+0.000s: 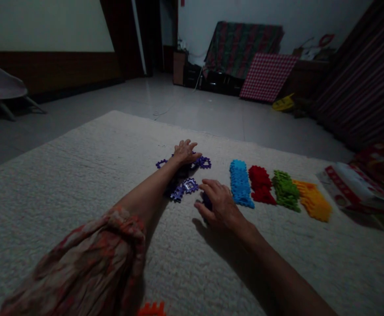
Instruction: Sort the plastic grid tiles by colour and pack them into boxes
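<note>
Purple toothed building pieces [190, 185] lie in a loose pile on the pale mat; some have square openings. Over the far side of this pile is my left hand [185, 152], its fingers spread and reaching down onto the pieces. My left forearm hides part of the pile. Close to the mat, just right of the pile, my right hand [218, 202] curves its thumb and fingers around a dark purple building piece [207, 201]; how many pieces it holds is hidden. To its right are neat rows of blue pieces [240, 183], red pieces [261, 184], green pieces [286, 190] and yellow pieces [314, 201].
An orange toothed piece [152, 309] shows at the bottom edge, near my left sleeve. A red and white package [353, 186] sits on the right. The mat [80, 162] ends at a tiled floor [139, 96]. A chair [3, 85] stands at far left.
</note>
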Demonstrator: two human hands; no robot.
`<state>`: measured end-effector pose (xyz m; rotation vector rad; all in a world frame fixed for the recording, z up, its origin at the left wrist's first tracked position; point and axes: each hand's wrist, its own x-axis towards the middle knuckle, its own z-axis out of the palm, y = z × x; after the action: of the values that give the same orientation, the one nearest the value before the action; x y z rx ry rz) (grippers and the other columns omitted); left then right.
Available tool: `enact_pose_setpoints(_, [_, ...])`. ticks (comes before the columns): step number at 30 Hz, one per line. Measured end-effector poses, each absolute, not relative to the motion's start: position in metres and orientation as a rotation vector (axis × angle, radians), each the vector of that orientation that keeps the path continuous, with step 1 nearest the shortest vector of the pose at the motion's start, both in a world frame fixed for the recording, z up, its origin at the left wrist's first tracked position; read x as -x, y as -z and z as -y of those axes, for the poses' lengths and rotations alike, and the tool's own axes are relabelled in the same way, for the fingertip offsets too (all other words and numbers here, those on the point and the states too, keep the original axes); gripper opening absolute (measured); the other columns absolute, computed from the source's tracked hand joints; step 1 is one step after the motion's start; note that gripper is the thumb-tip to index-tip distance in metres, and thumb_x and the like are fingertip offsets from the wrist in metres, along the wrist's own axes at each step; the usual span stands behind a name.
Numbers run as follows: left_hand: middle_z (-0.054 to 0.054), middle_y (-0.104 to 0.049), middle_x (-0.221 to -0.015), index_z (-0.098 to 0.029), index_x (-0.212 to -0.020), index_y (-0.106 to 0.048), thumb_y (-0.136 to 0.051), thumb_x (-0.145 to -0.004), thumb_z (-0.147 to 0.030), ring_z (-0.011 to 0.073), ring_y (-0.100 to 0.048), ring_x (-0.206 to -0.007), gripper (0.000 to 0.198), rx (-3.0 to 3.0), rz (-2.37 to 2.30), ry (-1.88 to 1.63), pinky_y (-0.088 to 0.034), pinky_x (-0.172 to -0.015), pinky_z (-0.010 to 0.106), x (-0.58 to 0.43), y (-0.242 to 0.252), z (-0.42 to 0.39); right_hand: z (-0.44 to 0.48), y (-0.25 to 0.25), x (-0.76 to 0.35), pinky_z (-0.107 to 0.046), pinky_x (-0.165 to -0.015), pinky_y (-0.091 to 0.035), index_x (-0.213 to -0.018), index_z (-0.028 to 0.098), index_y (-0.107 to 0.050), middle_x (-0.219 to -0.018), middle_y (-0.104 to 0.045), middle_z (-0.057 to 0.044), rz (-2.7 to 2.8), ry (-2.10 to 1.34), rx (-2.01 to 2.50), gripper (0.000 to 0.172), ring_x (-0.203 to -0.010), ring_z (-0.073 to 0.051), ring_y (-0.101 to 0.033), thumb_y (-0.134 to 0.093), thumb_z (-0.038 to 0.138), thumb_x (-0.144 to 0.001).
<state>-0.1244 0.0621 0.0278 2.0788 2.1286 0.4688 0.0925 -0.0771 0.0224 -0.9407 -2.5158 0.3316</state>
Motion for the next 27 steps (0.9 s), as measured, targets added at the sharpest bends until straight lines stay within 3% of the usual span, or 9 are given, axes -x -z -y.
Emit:
enact_pose_setpoints(3, [0.012,-0.034,-0.16,-0.028,-0.148,-0.046,-0.05,-0.084,-0.068,0.042,-0.028,-0.146,0.076,-1.89,-2.191,-0.397,-0.026,-0.115,0.058,0.124,-0.025,-0.088,0.096,-0.012,-0.093,-0.066,-0.113,-0.024,-0.138,0.019,-0.053,-0.155,-0.042,-0.017,2.562,-0.361,1.096,0.057,-0.143,-0.041,-0.032,-0.067,0.039,-0.086])
enact_pose_setpoints(8, [0.017,-0.041,-0.152,-0.027,-0.133,-0.059,-0.049,-0.077,-0.078,0.0489,-0.03,-0.141,0.076,-1.879,-2.196,-0.244,-0.029,-0.108,0.066,0.119,-0.016,-0.095,0.11,-0.013,-0.088,-0.066,-0.116,-0.016,-0.128,0.021,-0.058,-0.154,-0.044,-0.012,2.663,-0.45,1.131,0.04,-0.143,-0.039,-0.032,-0.061,0.036,-0.09])
enact_pose_setpoints(12, [0.014,-0.041,-0.151,-0.029,-0.132,-0.059,-0.051,-0.075,-0.077,0.045,-0.034,-0.138,0.074,-1.958,-2.107,-0.118,-0.032,-0.108,0.063,0.113,-0.021,-0.077,0.108,-0.018,-0.088,-0.057,-0.119,-0.018,-0.126,0.021,-0.058,-0.15,-0.049,-0.011,2.671,-0.435,1.119,0.033,-0.141,-0.031,-0.036,-0.053,0.023,-0.094])
enact_pose_setpoints(17, [0.012,-0.048,-0.148,-0.032,-0.136,-0.058,-0.056,-0.08,-0.065,0.0397,-0.043,-0.134,0.065,-2.133,-1.984,0.02,-0.031,-0.109,0.06,0.116,-0.033,-0.051,0.108,-0.02,-0.092,-0.057,-0.118,-0.019,-0.124,0.022,-0.06,-0.146,-0.052,-0.009,2.699,-0.518,1.011,0.033,-0.139,-0.03,-0.038,-0.051,0.021,-0.093])
enact_pose_setpoints(20, [0.012,-0.05,-0.148,-0.031,-0.137,-0.058,-0.052,-0.084,-0.067,0.0398,-0.04,-0.136,0.065,-2.201,-1.946,-0.01,-0.028,-0.111,0.061,0.112,-0.039,-0.045,0.104,-0.024,-0.095,-0.057,-0.116,-0.022,-0.128,0.022,-0.058,-0.147,-0.051,-0.01,2.685,-0.555,0.973,0.039,-0.138,-0.03,-0.039,-0.055,0.022,-0.09])
enact_pose_setpoints(24, [0.012,-0.039,-0.157,-0.031,-0.147,-0.048,-0.049,-0.085,-0.07,0.04,-0.034,-0.14,0.073,-2.281,-1.887,-0.11,-0.027,-0.112,0.06,0.091,-0.036,-0.043,0.099,-0.026,-0.1,-0.06,-0.114,-0.022,-0.134,0.017,-0.055,-0.153,-0.043,-0.016,2.653,-0.463,1.036,0.051,-0.141,-0.036,-0.032,-0.062,0.027,-0.085])
enact_pose_setpoints(27, [0.011,-0.046,-0.15,-0.032,-0.14,-0.054,-0.049,-0.087,-0.067,0.0393,-0.04,-0.134,0.064,-2.363,-1.785,-0.043,-0.032,-0.108,0.06,0.077,-0.026,-0.036,0.098,-0.026,-0.103,-0.059,-0.113,-0.024,-0.134,0.016,-0.056,-0.15,-0.047,-0.016,2.678,-0.481,1.082,0.049,-0.138,-0.035,-0.035,-0.06,0.026,-0.086])
